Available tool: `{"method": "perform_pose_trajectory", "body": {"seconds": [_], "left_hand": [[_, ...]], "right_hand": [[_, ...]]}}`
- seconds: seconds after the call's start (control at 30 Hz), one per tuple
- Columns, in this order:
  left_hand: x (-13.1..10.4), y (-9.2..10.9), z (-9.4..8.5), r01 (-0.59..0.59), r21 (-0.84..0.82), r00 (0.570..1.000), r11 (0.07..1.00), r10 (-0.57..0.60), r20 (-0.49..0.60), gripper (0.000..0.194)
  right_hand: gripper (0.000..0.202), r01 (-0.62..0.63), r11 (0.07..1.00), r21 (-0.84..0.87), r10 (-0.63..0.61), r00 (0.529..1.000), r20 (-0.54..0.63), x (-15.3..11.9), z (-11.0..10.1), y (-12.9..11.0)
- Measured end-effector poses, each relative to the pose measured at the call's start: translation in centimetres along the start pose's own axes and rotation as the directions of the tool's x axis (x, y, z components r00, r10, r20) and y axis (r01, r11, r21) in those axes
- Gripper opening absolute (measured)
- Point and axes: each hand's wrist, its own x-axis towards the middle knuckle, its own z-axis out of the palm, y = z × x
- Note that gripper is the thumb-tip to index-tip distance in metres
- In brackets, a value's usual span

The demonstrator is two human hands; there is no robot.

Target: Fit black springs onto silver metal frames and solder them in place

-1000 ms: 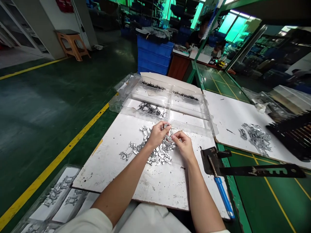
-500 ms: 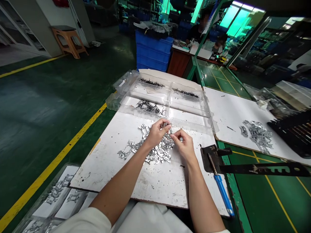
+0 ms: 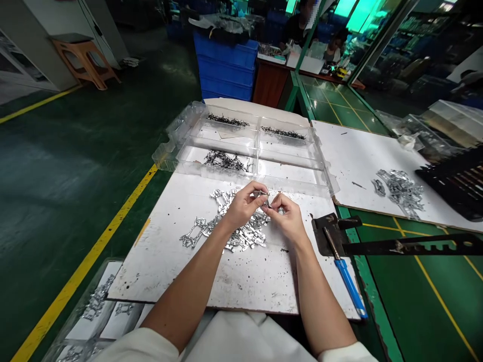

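Above a pile of shiny silver metal parts (image 3: 245,236) on the white board (image 3: 151,256), my left hand (image 3: 245,203) is closed on a small silver part (image 3: 265,196). My right hand (image 3: 285,213) is pinched close beside it, its fingertips at the lower end of the same part. A small dark piece seems to be between those fingertips, too small to make out. Behind the hands lies a clear plastic tray (image 3: 258,146) with thin black pieces (image 3: 226,160) in three of its compartments.
Right of my hands are a black metal bracket (image 3: 328,234) and a blue-handled tool (image 3: 350,286). Another silver pile (image 3: 402,191) lies on the right board (image 3: 350,161). A divided tray (image 3: 88,327) sits at lower left. Blue crates (image 3: 226,65) and a person (image 3: 296,27) are behind.
The camera view has shifted slightly. My right fingertips have come closer to my left ones, at the small silver part. My left hand keeps its hold.
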Motion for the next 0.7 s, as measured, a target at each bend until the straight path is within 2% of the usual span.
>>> {"method": "perform_pose_trajectory", "body": {"seconds": [0.23,0.4,0.5,0.7], "left_hand": [[0.04,-0.02,-0.15,-0.027,0.032,1.000,0.999,0.027,-0.007,0.019],[0.05,-0.21,-0.15,0.002,0.017,1.000,1.000,-0.002,0.012,0.021],[0.03,-0.35,-0.16,0.022,0.009,0.999,1.000,-0.023,0.026,0.023],[0.03,-0.18,-0.39,0.071,-0.010,0.995,0.997,-0.070,0.067,0.025]], "right_hand": [[0.030,0.070,0.995,-0.074,-0.069,0.997,0.023,0.11,0.02,0.09],[0.033,0.109,0.987,-0.120,-0.105,0.994,0.042,0.01,-0.17,0.00],[0.033,0.063,0.994,-0.085,-0.058,0.997,0.055,-0.04,-0.25,-0.10],[0.037,-0.084,0.990,0.113,0.075,0.994,0.082,0.12,0.02,-0.06]]}}
